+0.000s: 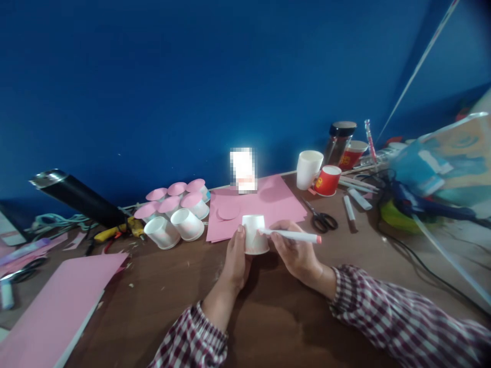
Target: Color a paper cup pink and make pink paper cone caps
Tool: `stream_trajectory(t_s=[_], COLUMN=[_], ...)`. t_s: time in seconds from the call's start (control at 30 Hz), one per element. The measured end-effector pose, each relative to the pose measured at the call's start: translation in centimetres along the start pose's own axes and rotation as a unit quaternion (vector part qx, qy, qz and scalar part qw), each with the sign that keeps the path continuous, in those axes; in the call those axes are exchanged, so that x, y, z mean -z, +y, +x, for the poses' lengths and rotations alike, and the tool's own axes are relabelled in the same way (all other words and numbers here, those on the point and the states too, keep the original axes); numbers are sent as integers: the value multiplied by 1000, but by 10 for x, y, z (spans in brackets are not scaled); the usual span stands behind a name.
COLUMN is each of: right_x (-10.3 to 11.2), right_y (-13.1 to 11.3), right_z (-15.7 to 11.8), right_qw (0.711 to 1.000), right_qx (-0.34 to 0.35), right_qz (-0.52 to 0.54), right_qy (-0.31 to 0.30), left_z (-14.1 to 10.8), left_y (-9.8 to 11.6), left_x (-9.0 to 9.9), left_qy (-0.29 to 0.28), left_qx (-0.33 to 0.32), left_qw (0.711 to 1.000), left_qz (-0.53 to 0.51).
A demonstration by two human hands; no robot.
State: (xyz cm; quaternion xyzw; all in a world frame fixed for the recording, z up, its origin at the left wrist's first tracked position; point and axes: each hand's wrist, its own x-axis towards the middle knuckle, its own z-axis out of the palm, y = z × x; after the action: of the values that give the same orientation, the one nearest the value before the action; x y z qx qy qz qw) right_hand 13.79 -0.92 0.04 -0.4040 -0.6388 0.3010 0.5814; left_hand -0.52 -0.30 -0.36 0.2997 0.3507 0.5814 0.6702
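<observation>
A white paper cup [254,236] stands upside down on the brown table in front of me. My left hand [237,260] is closed round its left side, with the thumb along the wall. My right hand [295,255] grips a white marker pen [297,235] with a red end. The pen lies almost level, its tip at the cup's right side; whether it touches cannot be made out. Behind the cup are pink paper sheets [264,199] with a pink paper disc [229,210] on top.
Left stand several white cups [164,233], most topped with pink discs, a black bottle [80,197] and a pink sheet [65,306]. Right lie scissors [322,221], a red cup [328,181], a tall white cup [309,170], a glue stick [349,208] and a blurred glue gun [418,202] with its cord.
</observation>
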Motion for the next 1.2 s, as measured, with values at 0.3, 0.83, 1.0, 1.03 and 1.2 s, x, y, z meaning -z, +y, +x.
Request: stream_trajectory(t_s=[0.3, 0.83, 1.0, 1.03, 1.2], right_x=[1, 2, 2, 2, 2], right_y=[-2, -5, -5, -5, -6], right_z=[1, 0, -1, -1, 0], right_qw=[1000, 1000, 999, 999, 997], right_qx=[0, 18, 25, 33, 52], right_qz=[-3, -4, -17, -26, -54], right_qy=[-9, -3, -17, -16, -12], left_z=[1, 1, 0, -1, -2], left_y=[0, 1, 2, 2, 2], left_x=[0, -1, -2, -2, -3], left_qy=[14, 0, -11, -13, -19], left_qx=[7, 3, -11, -13, -17], left_qw=[1000, 1000, 1000, 1000, 999], left_qz=[-11, -13, 6, 10, 28])
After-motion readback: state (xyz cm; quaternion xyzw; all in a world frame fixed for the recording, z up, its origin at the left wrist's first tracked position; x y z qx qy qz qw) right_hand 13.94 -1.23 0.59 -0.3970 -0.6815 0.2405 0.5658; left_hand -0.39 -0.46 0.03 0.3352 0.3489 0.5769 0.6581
